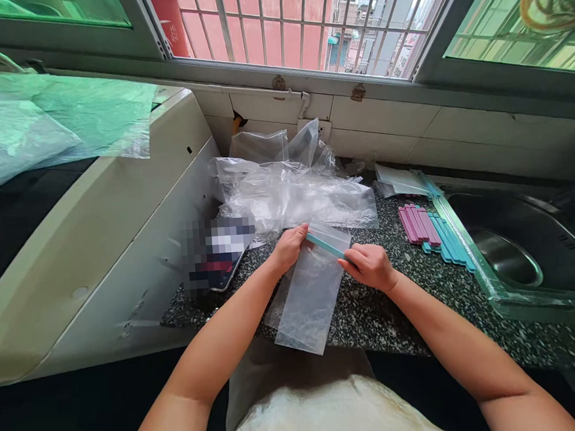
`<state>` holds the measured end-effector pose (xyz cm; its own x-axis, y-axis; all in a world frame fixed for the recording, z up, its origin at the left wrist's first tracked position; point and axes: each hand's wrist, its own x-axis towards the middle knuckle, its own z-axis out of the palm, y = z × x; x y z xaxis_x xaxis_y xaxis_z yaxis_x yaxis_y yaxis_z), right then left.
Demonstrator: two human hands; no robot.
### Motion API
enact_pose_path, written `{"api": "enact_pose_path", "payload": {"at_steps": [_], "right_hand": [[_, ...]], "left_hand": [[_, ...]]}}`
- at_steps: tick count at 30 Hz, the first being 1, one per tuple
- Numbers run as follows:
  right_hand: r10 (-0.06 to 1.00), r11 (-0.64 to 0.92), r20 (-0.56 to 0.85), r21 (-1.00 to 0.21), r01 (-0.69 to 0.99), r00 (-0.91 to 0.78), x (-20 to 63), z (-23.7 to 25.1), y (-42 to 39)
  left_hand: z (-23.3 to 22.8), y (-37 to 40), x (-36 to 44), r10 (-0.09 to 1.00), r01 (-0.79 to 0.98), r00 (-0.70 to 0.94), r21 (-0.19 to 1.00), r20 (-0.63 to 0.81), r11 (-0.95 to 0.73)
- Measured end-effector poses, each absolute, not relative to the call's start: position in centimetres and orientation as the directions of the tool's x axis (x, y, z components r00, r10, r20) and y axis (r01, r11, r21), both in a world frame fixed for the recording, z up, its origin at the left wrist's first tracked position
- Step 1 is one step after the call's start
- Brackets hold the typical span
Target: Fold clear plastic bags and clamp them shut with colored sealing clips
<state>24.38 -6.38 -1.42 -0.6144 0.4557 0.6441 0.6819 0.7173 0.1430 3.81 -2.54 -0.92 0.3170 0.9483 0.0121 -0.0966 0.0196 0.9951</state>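
A blue bag sealing clip (327, 245) lies across a clear plastic bag (309, 299) near its upper end, and the bag's lower part hangs over the counter's front edge. My left hand (291, 247) is closed on the clip's left end, thumb and fingers pinched together. At the clip's right end, my right hand (370, 265) is closed with the thumb along it. Whether the clip is fully snapped shut cannot be made out. Beyond my hands spreads a heap of clear plastic bags (286, 189).
Pink clips (419, 225) and blue clips (449, 237) lie in rows right of my hands, beside a sink (500, 299). Behind them are flat bags with a blue clip (403, 180). A phone (228, 252) rests left, against a white appliance side (138, 265).
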Motion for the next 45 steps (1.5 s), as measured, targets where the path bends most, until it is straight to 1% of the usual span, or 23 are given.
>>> {"api": "enact_pose_path", "payload": {"at_steps": [17, 32, 38, 45], "right_hand": [[0.45, 0.733, 0.635, 0.138, 0.666, -0.627, 24.4, -1.3, -6.5], [0.432, 0.759, 0.643, 0.12, 0.64, -0.632, 24.4, -1.1, -6.4], [0.43, 0.756, 0.645, 0.126, 0.643, -0.632, 24.5, -1.0, -6.4], [0.435, 0.749, 0.647, 0.126, 0.651, -0.626, 24.7, -1.2, -6.1]], "left_hand": [[-1.3, -2.4, 3.9, 0.948, -0.181, 0.304, 0.972, -0.091, 0.151], [-2.0, -2.1, 4.0, 0.942, -0.239, 0.328, 0.959, -0.07, 0.155], [-1.7, -2.2, 4.1, 0.939, -0.284, 0.304, 0.926, -0.161, 0.25], [-1.8, -2.1, 4.1, 0.938, -0.288, 0.318, 0.928, -0.142, 0.238]]}}
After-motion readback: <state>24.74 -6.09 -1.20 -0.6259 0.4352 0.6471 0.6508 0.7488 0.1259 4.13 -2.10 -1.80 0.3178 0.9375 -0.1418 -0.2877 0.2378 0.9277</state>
